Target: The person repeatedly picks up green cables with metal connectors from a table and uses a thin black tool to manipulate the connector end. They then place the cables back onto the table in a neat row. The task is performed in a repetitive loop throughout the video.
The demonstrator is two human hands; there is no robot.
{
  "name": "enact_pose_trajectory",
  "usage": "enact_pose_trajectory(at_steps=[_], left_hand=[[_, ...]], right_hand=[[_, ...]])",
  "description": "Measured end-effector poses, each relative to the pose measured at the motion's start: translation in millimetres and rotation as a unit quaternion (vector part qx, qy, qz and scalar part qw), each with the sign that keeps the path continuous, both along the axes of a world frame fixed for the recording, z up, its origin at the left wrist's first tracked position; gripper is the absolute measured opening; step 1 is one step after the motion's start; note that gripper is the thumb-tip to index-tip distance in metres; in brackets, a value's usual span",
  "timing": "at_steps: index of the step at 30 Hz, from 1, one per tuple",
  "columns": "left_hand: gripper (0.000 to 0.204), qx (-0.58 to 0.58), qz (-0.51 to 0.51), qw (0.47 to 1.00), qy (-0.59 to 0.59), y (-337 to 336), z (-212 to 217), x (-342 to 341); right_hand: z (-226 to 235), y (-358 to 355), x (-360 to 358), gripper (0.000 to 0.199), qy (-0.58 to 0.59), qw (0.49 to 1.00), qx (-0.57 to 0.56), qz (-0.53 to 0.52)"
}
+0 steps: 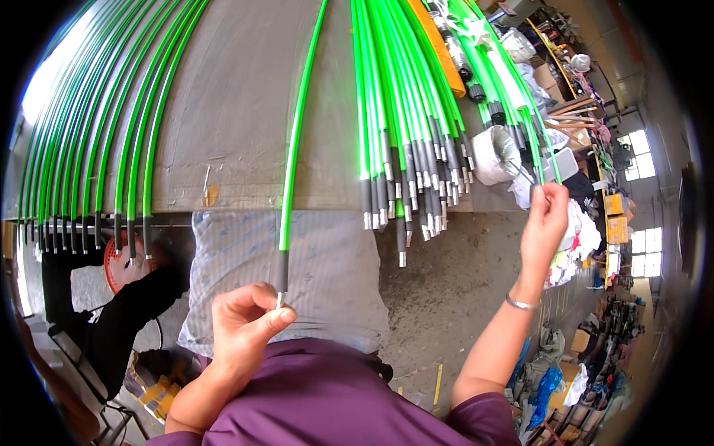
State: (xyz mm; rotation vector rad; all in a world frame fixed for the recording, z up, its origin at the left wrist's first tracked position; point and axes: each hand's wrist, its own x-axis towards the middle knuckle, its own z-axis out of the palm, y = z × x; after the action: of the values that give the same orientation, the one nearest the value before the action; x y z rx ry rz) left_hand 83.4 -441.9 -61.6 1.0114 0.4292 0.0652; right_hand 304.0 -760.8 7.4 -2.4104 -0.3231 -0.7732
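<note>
A single green rod (297, 141) runs toward me over the table edge. It ends in a dark grey sleeve with a silvery tip. My left hand (245, 323) is closed, pinching that end between thumb and fingers. Out to the right, my right hand (545, 223) is closed on a thin dark stick (523, 172), which leads into a white tub (491, 165). The stick's far end and the tub's contents are hard to make out. Close to those fingers are the ends of more green rods (532, 141).
Many green rods (405, 97) with grey sleeves lie bunched right of centre, ends overhanging the table (238, 97). Another spread row (141, 163) lies at left. An orange tube (440, 52) lies beside the bunch. A padded sheet (297, 260) hangs below the edge. Another person's dark-clothed leg (123, 320) is at lower left.
</note>
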Motion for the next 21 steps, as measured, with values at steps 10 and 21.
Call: enact_pose_trajectory(at_steps=[10,21], left_hand=[[0.021,0.002,0.01,1.0,0.002,2,1,-5],[0.02,-0.015,0.014,1.0,0.005,1,0,-5]], right_hand=[[12,24,17,0.018,-0.031,0.971,-0.235,-0.033],[-17,-6,26,0.015,0.049,0.963,0.265,-0.009]])
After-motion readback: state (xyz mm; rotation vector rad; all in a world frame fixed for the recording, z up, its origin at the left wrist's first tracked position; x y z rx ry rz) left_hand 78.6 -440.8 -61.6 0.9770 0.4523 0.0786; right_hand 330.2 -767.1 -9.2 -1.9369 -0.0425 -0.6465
